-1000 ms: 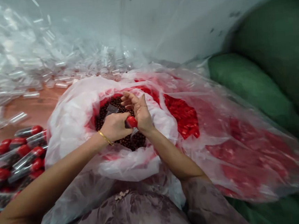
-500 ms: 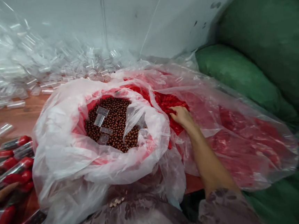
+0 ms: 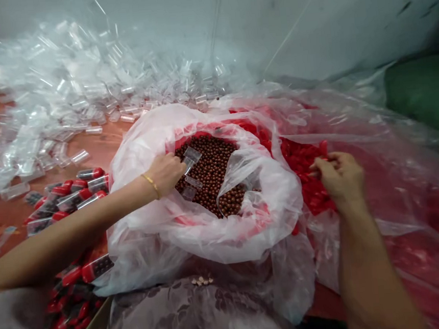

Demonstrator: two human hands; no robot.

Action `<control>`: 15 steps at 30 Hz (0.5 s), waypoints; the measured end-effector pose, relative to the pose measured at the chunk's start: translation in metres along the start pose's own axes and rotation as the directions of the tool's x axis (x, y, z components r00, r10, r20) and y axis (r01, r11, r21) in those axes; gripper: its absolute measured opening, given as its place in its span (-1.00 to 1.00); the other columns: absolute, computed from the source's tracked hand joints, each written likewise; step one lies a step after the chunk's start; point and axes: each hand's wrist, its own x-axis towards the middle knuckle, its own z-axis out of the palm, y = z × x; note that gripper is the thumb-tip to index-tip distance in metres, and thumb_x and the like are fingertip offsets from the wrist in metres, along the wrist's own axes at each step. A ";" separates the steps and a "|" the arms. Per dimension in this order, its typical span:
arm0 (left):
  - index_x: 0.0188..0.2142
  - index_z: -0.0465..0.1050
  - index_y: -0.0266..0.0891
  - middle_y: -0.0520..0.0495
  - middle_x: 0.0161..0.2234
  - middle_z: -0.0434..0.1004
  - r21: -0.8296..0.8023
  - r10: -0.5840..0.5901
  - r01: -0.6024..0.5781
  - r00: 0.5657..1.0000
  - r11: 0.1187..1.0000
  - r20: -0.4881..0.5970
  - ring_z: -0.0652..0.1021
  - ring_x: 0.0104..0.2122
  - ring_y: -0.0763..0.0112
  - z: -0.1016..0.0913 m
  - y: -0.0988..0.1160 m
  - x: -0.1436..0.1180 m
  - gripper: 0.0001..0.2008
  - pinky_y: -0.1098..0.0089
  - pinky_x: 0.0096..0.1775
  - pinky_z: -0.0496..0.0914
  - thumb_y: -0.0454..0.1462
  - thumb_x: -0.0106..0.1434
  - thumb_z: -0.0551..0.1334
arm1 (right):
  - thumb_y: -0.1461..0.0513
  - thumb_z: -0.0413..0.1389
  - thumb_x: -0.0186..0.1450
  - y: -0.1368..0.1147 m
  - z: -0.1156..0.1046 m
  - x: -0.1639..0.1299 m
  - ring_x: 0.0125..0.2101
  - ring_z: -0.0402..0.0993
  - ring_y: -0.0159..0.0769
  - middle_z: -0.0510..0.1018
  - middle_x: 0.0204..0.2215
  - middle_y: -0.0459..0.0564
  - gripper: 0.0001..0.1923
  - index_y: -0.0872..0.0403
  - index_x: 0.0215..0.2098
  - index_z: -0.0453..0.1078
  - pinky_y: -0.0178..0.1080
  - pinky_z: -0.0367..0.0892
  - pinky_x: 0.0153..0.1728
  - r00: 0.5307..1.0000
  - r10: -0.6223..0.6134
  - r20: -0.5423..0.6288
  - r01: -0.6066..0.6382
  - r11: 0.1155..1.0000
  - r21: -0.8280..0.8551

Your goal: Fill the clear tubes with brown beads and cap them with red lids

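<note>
My left hand (image 3: 168,174) reaches over the near-left rim of a basin lined with white plastic film (image 3: 148,232). Its fingers are curled closed at the end of a clear plastic tube (image 3: 188,166) lying on small brown beads (image 3: 212,167). To the right, my right hand (image 3: 341,177) pinches a red plastic cap (image 3: 323,147) between thumb and fingers, above a heap of red caps (image 3: 304,165) in an opened clear bag (image 3: 396,169). A few other clear pieces lie on the beads.
A large pile of clear tubes (image 3: 82,84) spreads along the wall at the back left. Bead-filled red-capped capsules (image 3: 68,198) lie left of the basin, and more fill a box (image 3: 97,323) below. A green sack (image 3: 425,100) stands at the right.
My left hand has come from among the capsules on the left to the basin. My right hand has lifted a red cap from the heap. The view has swung left.
</note>
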 end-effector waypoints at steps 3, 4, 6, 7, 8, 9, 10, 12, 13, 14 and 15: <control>-0.28 0.52 -0.35 -0.31 -0.29 0.56 0.000 -0.108 0.109 0.991 0.994 0.075 0.55 -0.20 0.12 0.011 0.000 0.029 -0.75 0.31 -0.24 0.38 -0.35 0.24 0.05 | 0.18 0.17 0.06 -0.049 0.015 -0.037 -0.73 0.25 -0.45 0.41 -0.63 -0.17 -0.84 -0.01 -0.39 0.31 -0.30 0.19 -0.66 0.985 -0.100 0.143 0.045 0.938 0.342; -0.28 0.53 -0.34 -0.32 -0.29 0.56 -0.014 -0.144 0.146 0.984 0.989 0.105 0.55 -0.19 0.11 0.014 0.000 0.036 -0.75 0.31 -0.23 0.39 -0.29 0.25 0.08 | 0.18 0.17 0.06 -0.063 0.023 -0.049 -0.71 0.27 -0.47 0.42 -0.63 -0.18 -0.84 0.01 -0.37 0.33 -0.32 0.19 -0.66 0.975 -0.138 0.176 0.051 0.904 0.424; -0.28 0.54 -0.33 -0.32 -0.25 0.57 -0.064 -0.201 0.213 0.967 0.975 0.155 0.55 -0.16 0.09 0.018 0.001 0.046 -0.71 0.31 -0.20 0.40 -0.16 0.22 0.15 | 0.19 0.17 0.07 -0.083 0.043 -0.069 -0.72 0.27 -0.48 0.42 -0.64 -0.21 -0.83 0.03 -0.36 0.33 -0.35 0.19 -0.67 0.944 -0.226 0.239 0.069 0.847 0.527; -0.25 0.53 -0.33 -0.32 -0.22 0.56 -0.096 -0.226 0.244 0.959 0.965 0.169 0.55 -0.14 0.09 0.019 0.001 0.050 -0.68 0.32 -0.18 0.41 -0.12 0.18 0.18 | 0.19 0.17 0.07 -0.090 0.053 -0.077 -0.72 0.27 -0.49 0.42 -0.65 -0.23 -0.82 0.03 -0.36 0.32 -0.36 0.20 -0.68 0.929 -0.260 0.265 0.072 0.827 0.558; -0.22 0.53 -0.34 -0.31 -0.18 0.56 -0.127 -0.247 0.271 0.953 0.954 0.177 0.54 -0.12 0.10 0.020 0.001 0.053 -0.66 0.34 -0.17 0.41 -0.11 0.16 0.20 | 0.19 0.17 0.07 -0.094 0.063 -0.082 -0.72 0.27 -0.50 0.42 -0.65 -0.24 -0.82 0.03 -0.36 0.31 -0.37 0.20 -0.68 0.915 -0.280 0.290 0.065 0.813 0.579; -0.19 0.52 -0.34 -0.31 -0.15 0.55 -0.153 -0.263 0.292 0.948 0.944 0.181 0.54 -0.12 0.12 0.020 0.002 0.055 -0.66 0.37 -0.18 0.40 -0.13 0.15 0.20 | 0.18 0.16 0.08 -0.096 0.073 -0.086 -0.73 0.26 -0.50 0.42 -0.65 -0.24 -0.83 0.03 -0.37 0.30 -0.38 0.19 -0.69 0.903 -0.291 0.315 0.053 0.805 0.590; -0.18 0.51 -0.35 -0.30 -0.16 0.55 -0.172 -0.271 0.301 0.945 0.938 0.182 0.55 -0.14 0.16 0.020 0.002 0.057 -0.66 0.40 -0.20 0.40 -0.16 0.15 0.20 | 0.17 0.16 0.08 -0.096 0.081 -0.088 -0.73 0.25 -0.51 0.42 -0.66 -0.24 -0.84 0.04 -0.39 0.30 -0.39 0.19 -0.70 0.895 -0.290 0.338 0.039 0.808 0.588; -0.29 0.54 -0.34 -0.24 -0.29 0.58 -0.228 -0.251 0.310 0.934 0.923 0.254 0.58 -0.29 0.26 0.022 0.003 0.060 -0.70 0.46 -0.31 0.40 -0.15 0.15 0.17 | 0.16 0.16 0.09 -0.093 0.091 -0.089 -0.73 0.24 -0.53 0.41 -0.66 -0.24 -0.84 0.05 -0.42 0.30 -0.40 0.18 -0.71 0.889 -0.272 0.368 0.023 0.831 0.556; -0.40 0.54 -0.33 -0.20 -0.42 0.58 -0.283 -0.224 0.324 0.916 0.903 0.332 0.56 -0.41 0.32 0.024 0.004 0.062 -0.70 0.47 -0.38 0.39 -0.13 0.16 0.15 | 0.16 0.16 0.09 -0.091 0.093 -0.089 -0.73 0.24 -0.53 0.41 -0.66 -0.24 -0.84 0.05 -0.42 0.30 -0.41 0.18 -0.71 0.888 -0.259 0.380 0.018 0.846 0.533; -0.52 0.51 -0.32 -0.16 -0.55 0.53 -0.353 -0.189 0.351 0.888 0.867 0.418 0.51 -0.54 0.37 0.028 0.005 0.064 -0.67 0.47 -0.45 0.37 -0.11 0.15 0.15 | 0.16 0.17 0.09 -0.089 0.093 -0.088 -0.73 0.24 -0.53 0.41 -0.66 -0.23 -0.84 0.06 -0.42 0.31 -0.41 0.17 -0.71 0.886 -0.245 0.393 0.012 0.861 0.509; -0.62 0.46 -0.31 -0.12 -0.66 0.46 -0.421 -0.149 0.385 0.857 0.821 0.493 0.44 -0.64 0.42 0.032 0.007 0.068 -0.64 0.47 -0.51 0.35 -0.11 0.14 0.15 | 0.16 0.17 0.09 -0.087 0.092 -0.087 -0.73 0.24 -0.53 0.41 -0.66 -0.23 -0.83 0.06 -0.42 0.31 -0.41 0.17 -0.72 0.885 -0.231 0.404 0.002 0.870 0.493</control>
